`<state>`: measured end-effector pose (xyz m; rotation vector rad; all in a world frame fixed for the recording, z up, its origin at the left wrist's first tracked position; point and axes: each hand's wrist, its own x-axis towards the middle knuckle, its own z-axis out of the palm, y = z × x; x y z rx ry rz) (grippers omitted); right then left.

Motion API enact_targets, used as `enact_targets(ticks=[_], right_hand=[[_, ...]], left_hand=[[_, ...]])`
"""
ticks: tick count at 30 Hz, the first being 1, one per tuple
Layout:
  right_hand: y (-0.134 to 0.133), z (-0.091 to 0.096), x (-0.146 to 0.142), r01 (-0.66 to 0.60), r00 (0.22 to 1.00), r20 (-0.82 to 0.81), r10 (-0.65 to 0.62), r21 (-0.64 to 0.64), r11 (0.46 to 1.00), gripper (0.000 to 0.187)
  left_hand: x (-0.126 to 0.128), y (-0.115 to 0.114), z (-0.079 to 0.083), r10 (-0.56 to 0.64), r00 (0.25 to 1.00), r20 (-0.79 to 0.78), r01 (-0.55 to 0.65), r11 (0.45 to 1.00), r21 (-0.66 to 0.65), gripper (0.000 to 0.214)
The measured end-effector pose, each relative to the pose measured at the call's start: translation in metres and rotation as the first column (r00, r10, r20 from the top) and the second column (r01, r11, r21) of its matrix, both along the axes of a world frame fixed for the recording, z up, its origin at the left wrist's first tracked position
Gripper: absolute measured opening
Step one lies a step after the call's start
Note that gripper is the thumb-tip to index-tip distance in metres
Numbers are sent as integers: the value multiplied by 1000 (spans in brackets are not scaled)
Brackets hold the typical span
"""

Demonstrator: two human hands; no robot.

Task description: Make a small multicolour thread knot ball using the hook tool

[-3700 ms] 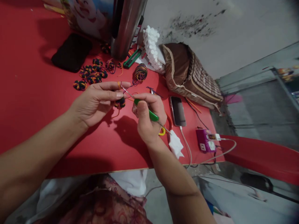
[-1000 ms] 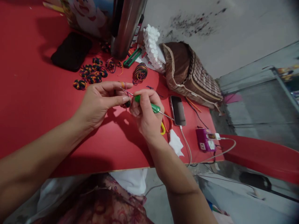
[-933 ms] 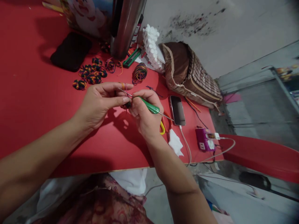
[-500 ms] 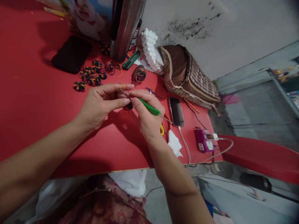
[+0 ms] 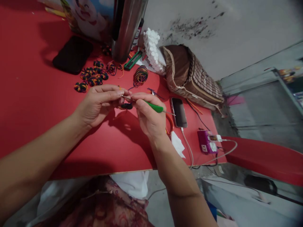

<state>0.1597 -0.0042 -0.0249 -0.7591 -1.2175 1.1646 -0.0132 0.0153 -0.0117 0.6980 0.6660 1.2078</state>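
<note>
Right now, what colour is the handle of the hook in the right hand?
The hook's handle is green, seen in the head view.

Light is dim and flat. On the matte red tabletop [image 5: 104, 148], soft shadows fall toward 6 o'clock from the bare left hand [image 5: 98, 101] and bare right hand [image 5: 151, 116]. Muted sheen streaks the silvery metal cylinder [image 5: 130, 28] near 12 o'clock. The small dark thread piece [image 5: 126, 106] blurs; the 2 o'clock corner darkens; wide-angle distortion bends the long red surface [image 5: 265, 157] between 3 and 4.
</note>
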Motion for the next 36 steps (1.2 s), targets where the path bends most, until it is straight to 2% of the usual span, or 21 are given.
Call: enact_targets(ticks=[5,8,10,13,16,21,26,31,36], right_hand=[[0,-2,1,-4,1000,6,4,9,1000,10],[-1,-2,1,-19,1000,22,19,29,999,10],[-2,-2,1,-13,999,50,11,38,999,10],[-2,-2,0,18,997,69,-20,25,1000,12],[-3,-1,-1,53,998,46,-53,-3,999,14],[-4,2,-2,67,997,52,-65,-22,998,13],[-3,0,-1,55,997,56,-55,13,998,12],[-1,1,1,66,996,55,-69,50,997,13],[0,2,5,29,994,105,-37,76,997,10]], left_hand=[[2,-1,0,5,1000,-28,-4,1000,14,7],[1,1,0,9,1000,8,-8,1000,-25,9],[-1,3,0,-8,1000,13,9,998,-54,2],[-2,2,2,-42,998,40,44,998,-38,24],[0,-3,4,-61,996,63,58,998,35,44],[4,-7,4,-47,999,27,43,990,135,58],[4,-5,2,-53,999,-10,54,986,158,56],[1,-3,-7,-153,982,-113,169,974,154,67],[2,-7,-5,-239,966,-102,255,947,196,53]])
